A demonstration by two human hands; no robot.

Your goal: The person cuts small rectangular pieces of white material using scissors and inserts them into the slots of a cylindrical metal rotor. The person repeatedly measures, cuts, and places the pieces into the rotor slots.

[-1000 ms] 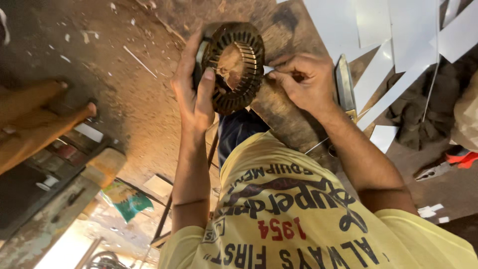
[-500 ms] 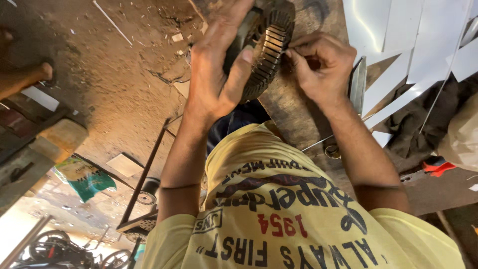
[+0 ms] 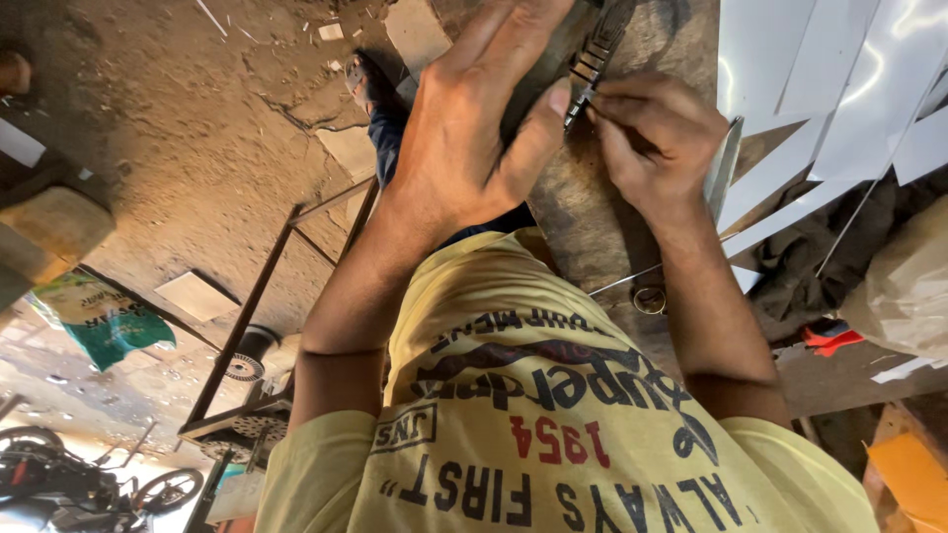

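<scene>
My left hand (image 3: 464, 128) is wrapped around a round, ribbed metal ring, a slotted motor core (image 3: 597, 44), and holds it on edge over a dark wooden bench (image 3: 592, 227). The hand and the top of the picture hide most of the ring; only a strip of its slotted rim shows. My right hand (image 3: 657, 138) is pinched at that rim, fingertips touching the slots beside my left thumb. What the fingers pinch is too small to tell. My yellow printed shirt (image 3: 553, 424) fills the lower middle.
White sheet strips (image 3: 820, 89) lie at the right of the bench, with a flat metal blade (image 3: 724, 168) beside my right hand. A small metal ring (image 3: 649, 299), red-handled tool (image 3: 829, 341), metal frame stand (image 3: 257, 326), green bag (image 3: 104, 316) and motorcycle (image 3: 59, 484) are around.
The ribbed ring has gone from face-on in the middle to edge-on at the top, mostly behind my left hand. Both hands have moved up and to the right.
</scene>
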